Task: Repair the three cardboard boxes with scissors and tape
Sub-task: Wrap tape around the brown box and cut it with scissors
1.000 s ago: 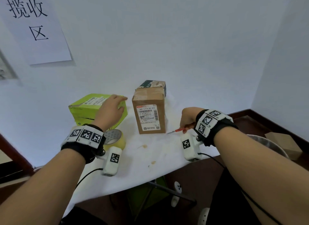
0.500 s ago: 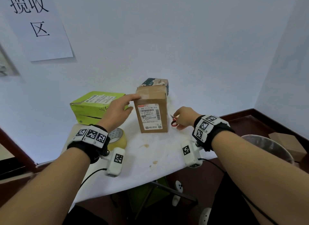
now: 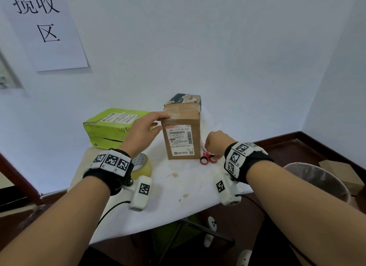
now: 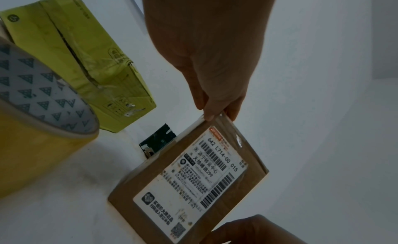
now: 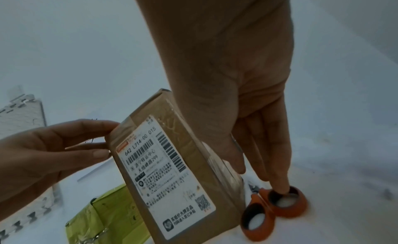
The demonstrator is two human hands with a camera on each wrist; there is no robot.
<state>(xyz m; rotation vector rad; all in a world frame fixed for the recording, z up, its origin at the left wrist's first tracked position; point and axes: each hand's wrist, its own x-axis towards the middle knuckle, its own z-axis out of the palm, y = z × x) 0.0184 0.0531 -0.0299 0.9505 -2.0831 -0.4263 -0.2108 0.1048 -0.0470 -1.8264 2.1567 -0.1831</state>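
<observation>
A tall brown box [image 3: 183, 135] with a shipping label stands upright on the white table [image 3: 178, 188]. My left hand [image 3: 156, 122] touches its top left corner, a fingertip [image 5: 107, 125] on top and the thumb against the side. Red scissors [image 3: 208, 159] lie on the table just right of the box. My right hand [image 3: 214, 147] points down over them, one straight fingertip [image 5: 282, 189] inside a handle loop [image 5: 284, 203]. A green box [image 3: 112, 127] lies at the left. A dark box [image 3: 186, 98] stands behind the brown one. A yellow tape roll [image 3: 142, 164] sits under my left wrist.
A grey bin [image 3: 316, 178] stands on the floor right of the table, with a cardboard box [image 3: 340, 166] beyond it. A paper sign [image 3: 45, 28] hangs on the wall. Brown stains [image 3: 174, 174] mark the tablecloth near the front.
My left hand moved from the green box to the brown box's top corner. My right hand carried the scissors from the front to the box's right side and laid them on the table.
</observation>
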